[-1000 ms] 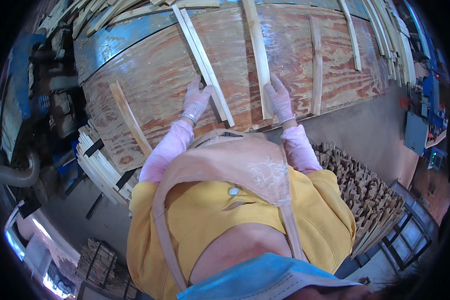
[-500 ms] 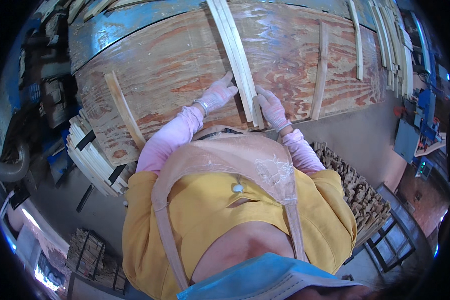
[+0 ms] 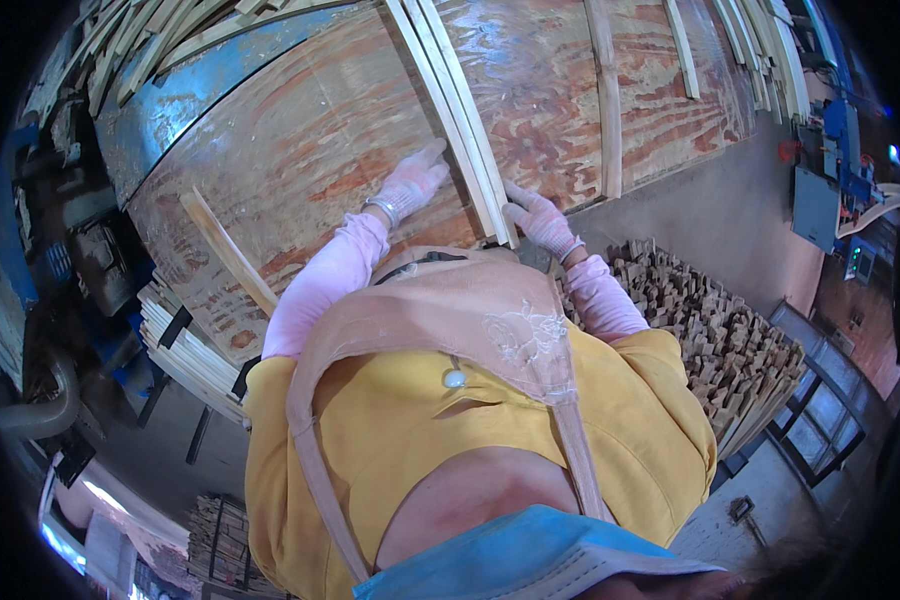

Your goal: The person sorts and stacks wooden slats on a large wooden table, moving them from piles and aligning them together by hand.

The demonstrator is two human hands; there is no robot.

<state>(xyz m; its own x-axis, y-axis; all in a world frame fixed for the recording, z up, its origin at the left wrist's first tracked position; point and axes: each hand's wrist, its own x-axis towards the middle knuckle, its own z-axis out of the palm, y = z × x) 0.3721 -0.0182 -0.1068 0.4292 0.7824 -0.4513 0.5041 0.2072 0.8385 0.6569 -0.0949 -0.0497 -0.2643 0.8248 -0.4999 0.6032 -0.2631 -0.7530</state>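
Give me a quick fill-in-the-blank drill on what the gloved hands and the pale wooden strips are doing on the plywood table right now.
1. Both hands wear pale pink ____.
2. The left hand and the right hand flank a bundle of long pale wooden strips lying on the reddish ____ tabletop.
3. The tabletop's far left edge is painted ____.
4. To the person's right, lower down, stands a stack of short wooden ____.

Missing words: gloves; plywood; blue; sticks

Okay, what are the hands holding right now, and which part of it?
Both gloved hands grip a bundle of long pale wooden strips near its lower end: left hand on its left side, right hand on its right, over the plywood table.
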